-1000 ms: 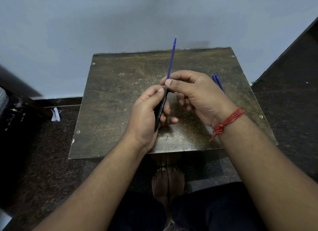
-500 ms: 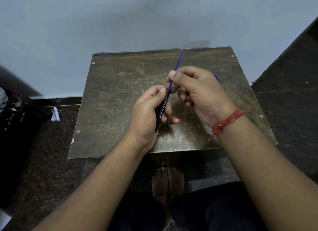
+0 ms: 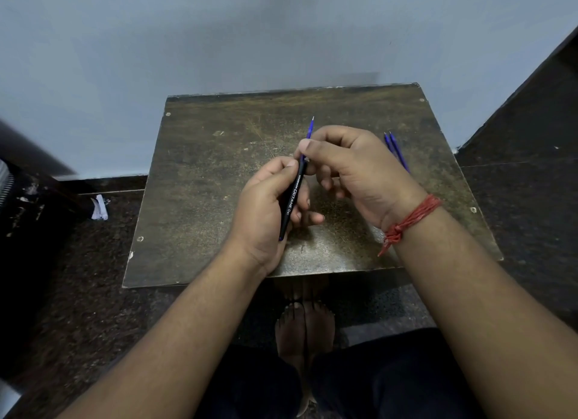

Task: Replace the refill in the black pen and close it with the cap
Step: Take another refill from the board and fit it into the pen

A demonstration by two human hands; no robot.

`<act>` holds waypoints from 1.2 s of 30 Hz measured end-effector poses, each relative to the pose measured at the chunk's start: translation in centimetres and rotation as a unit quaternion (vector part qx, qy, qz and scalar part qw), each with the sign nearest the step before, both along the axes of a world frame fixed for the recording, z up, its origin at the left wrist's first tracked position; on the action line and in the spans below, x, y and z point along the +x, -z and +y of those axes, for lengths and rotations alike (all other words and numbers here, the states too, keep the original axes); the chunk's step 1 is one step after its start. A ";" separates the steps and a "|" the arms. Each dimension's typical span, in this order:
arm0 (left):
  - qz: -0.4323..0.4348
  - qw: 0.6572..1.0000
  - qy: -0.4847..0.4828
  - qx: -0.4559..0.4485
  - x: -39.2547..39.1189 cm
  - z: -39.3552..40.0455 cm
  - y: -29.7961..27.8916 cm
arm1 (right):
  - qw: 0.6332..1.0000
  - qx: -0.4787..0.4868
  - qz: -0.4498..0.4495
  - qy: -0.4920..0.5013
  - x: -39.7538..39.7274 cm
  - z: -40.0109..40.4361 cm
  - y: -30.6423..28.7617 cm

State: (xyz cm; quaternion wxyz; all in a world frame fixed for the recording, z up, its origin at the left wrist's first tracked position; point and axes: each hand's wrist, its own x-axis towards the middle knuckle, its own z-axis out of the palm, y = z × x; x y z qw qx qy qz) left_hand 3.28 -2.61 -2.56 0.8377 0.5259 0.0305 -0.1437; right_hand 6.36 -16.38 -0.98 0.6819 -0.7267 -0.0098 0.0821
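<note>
My left hand (image 3: pixel 266 209) grips the black pen barrel (image 3: pixel 291 200), which has white lettering and slants up to the right above the table. A blue refill (image 3: pixel 310 130) sticks out of the barrel's upper end, with only a short tipped length showing. My right hand (image 3: pixel 350 165) pinches the refill just above the barrel mouth, between thumb and forefinger. A red thread is tied round my right wrist. No pen cap is visible.
A worn brown table (image 3: pixel 219 175) stands against a pale wall. Two spare blue refills (image 3: pixel 394 148) lie on its right side, partly behind my right hand. A scrap of paper (image 3: pixel 100 207) lies on the dark floor at left. My bare feet show below the table.
The blue refill has slid steadily deeper into the black barrel, so much less of it shows above my right hand. My left hand has stayed in place.
</note>
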 end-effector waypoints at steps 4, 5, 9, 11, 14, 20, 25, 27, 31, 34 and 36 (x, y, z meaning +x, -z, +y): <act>-0.007 1.000 0.003 0.008 -0.1 0.0 0.0 | 0.999 0.018 0.002 0.051 0.4 -0.5 0.3; -0.009 1.000 0.004 0.010 -0.1 -0.1 0.0 | 0.998 0.026 0.000 0.064 0.5 -0.5 0.4; -0.013 1.000 0.007 0.017 -0.2 -0.1 0.1 | 0.998 0.037 -0.007 0.058 0.4 -0.3 0.3; -0.014 1.000 0.006 0.018 -0.2 -0.1 0.1 | 0.998 0.045 0.000 0.053 0.4 -0.2 0.1; -0.014 1.000 0.003 0.017 -0.3 -0.1 0.0 | 0.998 0.043 0.009 0.047 0.2 -0.2 0.0; -0.007 1.000 -0.004 0.009 -0.1 -0.1 -0.1 | 0.951 -0.202 -0.107 0.207 1.0 -3.1 -0.4; -0.006 1.000 -0.007 0.010 0.0 0.0 -0.1 | 0.874 -0.441 -0.100 0.178 1.4 -5.5 0.2; -0.006 1.000 -0.006 0.009 -0.1 -0.1 -0.1 | 0.852 -0.497 -0.088 0.139 1.4 -5.1 0.6; -0.001 1.000 -0.007 0.005 -0.1 0.1 -0.1 | 0.803 -0.583 -0.071 0.102 1.4 -3.8 0.7; -0.002 1.000 -0.005 0.005 -0.1 0.0 -0.2 | 0.789 -0.601 -0.071 0.105 1.2 -3.1 0.4; -0.004 1.000 -0.006 0.007 -0.1 0.0 -0.2 | 0.786 -0.606 -0.073 0.102 1.3 -2.8 0.4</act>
